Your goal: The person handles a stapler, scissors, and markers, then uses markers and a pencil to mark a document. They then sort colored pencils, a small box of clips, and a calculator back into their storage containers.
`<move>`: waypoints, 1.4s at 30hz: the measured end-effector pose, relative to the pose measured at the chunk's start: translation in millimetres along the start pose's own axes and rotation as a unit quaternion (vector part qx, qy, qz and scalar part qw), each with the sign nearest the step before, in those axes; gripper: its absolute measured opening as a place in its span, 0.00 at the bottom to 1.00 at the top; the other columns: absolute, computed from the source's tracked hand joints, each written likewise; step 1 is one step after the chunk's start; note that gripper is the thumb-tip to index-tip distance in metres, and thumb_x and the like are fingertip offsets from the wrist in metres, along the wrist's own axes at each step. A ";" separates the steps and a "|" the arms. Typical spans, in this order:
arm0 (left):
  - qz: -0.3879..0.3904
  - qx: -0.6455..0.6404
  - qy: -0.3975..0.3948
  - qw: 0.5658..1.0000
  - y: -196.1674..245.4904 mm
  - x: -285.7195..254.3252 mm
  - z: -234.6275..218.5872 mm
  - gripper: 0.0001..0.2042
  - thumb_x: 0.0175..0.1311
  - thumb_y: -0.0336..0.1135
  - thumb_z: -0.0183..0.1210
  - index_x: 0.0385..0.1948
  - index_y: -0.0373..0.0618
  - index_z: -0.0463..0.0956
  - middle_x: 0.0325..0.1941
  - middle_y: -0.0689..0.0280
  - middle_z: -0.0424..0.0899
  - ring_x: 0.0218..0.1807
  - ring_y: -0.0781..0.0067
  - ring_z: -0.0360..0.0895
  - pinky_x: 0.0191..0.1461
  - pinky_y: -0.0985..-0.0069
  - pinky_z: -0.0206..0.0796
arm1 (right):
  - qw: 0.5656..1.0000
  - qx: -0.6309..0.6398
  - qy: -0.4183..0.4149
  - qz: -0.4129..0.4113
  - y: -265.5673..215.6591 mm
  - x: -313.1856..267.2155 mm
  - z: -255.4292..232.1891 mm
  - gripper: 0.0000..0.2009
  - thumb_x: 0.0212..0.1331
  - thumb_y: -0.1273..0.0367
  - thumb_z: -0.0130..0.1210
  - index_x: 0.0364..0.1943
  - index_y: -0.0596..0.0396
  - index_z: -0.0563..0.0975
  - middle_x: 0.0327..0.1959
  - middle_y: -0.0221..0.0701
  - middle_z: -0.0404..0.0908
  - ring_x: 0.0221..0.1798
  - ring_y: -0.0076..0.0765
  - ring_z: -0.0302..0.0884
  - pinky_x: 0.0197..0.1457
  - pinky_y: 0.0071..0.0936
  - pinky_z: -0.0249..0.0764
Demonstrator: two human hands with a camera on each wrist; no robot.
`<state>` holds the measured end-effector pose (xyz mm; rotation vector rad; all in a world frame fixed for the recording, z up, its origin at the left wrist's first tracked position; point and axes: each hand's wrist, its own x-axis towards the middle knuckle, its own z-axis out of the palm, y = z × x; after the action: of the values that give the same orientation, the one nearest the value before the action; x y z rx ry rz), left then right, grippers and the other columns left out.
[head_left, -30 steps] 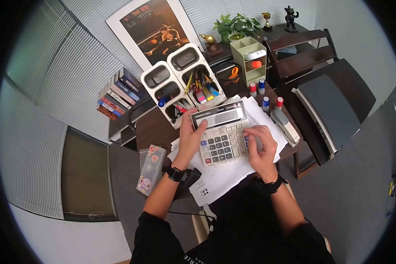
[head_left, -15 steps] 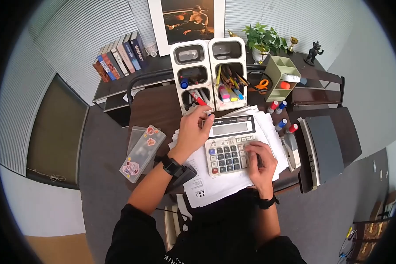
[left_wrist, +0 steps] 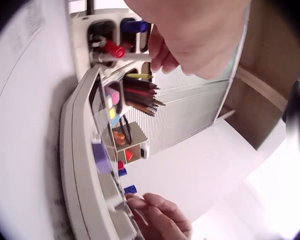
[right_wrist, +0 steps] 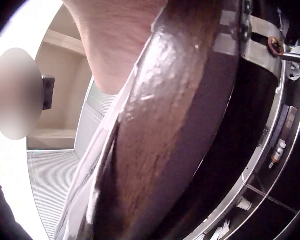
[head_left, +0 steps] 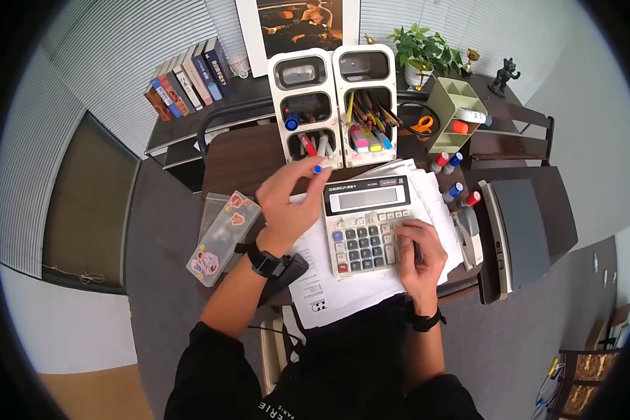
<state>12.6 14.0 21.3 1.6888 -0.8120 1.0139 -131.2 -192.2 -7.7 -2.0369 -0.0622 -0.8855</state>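
In the head view my left hand (head_left: 287,213) is just in front of the desk organizer (head_left: 278,150), pinching a slim white pen with a blue end (head_left: 318,169) between thumb and fingers. The left wrist view shows its white barrel (left_wrist: 136,57) running from my fingertips toward the organizer's pen slots. A large desk calculator (head_left: 337,262) with a grey screen and dark keys lies on loose papers (head_left: 315,308). Over its right-hand keys rests my right hand (head_left: 421,262), fingers loosely bent and holding nothing. The right wrist view catches only the heel of that hand (right_wrist: 115,45).
A clear case with stickers (head_left: 220,241) lies left of the papers. Right of them are a stapler (head_left: 468,238) and several red- and blue-capped bottles (head_left: 453,191). A green organizer (head_left: 437,143) stands behind, with a dark chair (head_left: 539,231) at the right.
My left hand has left the calculator, reached to the organizer, and drawn back slightly with the white pen. My right hand stays at the keys. The head view has turned.
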 end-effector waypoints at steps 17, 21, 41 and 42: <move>-0.211 -0.469 -0.214 0.830 24.9 -7.4 0.6 0.14 0.67 0.26 0.61 0.51 0.30 0.75 0.35 0.59 0.85 0.35 0.75 0.83 0.40 0.77 0.75 | 0.987 -0.160 -0.001 -0.001 -40.9 29.0 -14.0 0.03 0.59 0.75 0.62 0.31 0.59 0.80 0.23 0.32 0.80 0.22 0.32 0.74 0.27 0.27 0.68; -0.123 -0.079 -0.263 0.954 -11.6 -12.2 5.3 0.07 0.62 0.28 0.65 0.40 0.40 0.83 0.25 0.60 0.83 0.23 0.73 0.78 0.29 0.75 0.69 | 0.983 0.157 -0.035 0.094 -36.2 10.2 -46.3 0.21 0.72 0.58 0.51 0.36 0.67 0.82 0.25 0.35 0.83 0.24 0.24 0.73 0.26 0.22 0.66; -0.178 0.004 -0.295 0.939 -20.8 -15.6 8.2 0.14 0.58 0.36 0.69 0.42 0.40 0.83 0.10 0.61 0.67 0.11 0.70 0.61 0.20 0.70 0.52 | 0.944 0.245 -0.186 0.119 -40.0 -102.0 -6.3 0.11 0.64 0.73 0.56 0.23 0.59 0.72 0.16 0.34 0.72 0.17 0.35 0.73 0.23 0.28 0.67; -0.179 -0.002 -0.295 0.939 -20.5 -15.0 6.8 0.14 0.58 0.36 0.70 0.42 0.40 0.84 0.09 0.61 0.67 0.11 0.71 0.61 0.20 0.71 0.52 | 0.939 0.278 -0.163 0.120 -42.7 -97.2 -9.2 0.15 0.68 0.68 0.52 0.21 0.58 0.70 0.15 0.32 0.70 0.16 0.31 0.70 0.22 0.26 0.65</move>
<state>25.6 14.8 -1.6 2.0757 -0.8288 0.2475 -224.0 -146.5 -33.3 -1.5891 -0.2172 -0.3173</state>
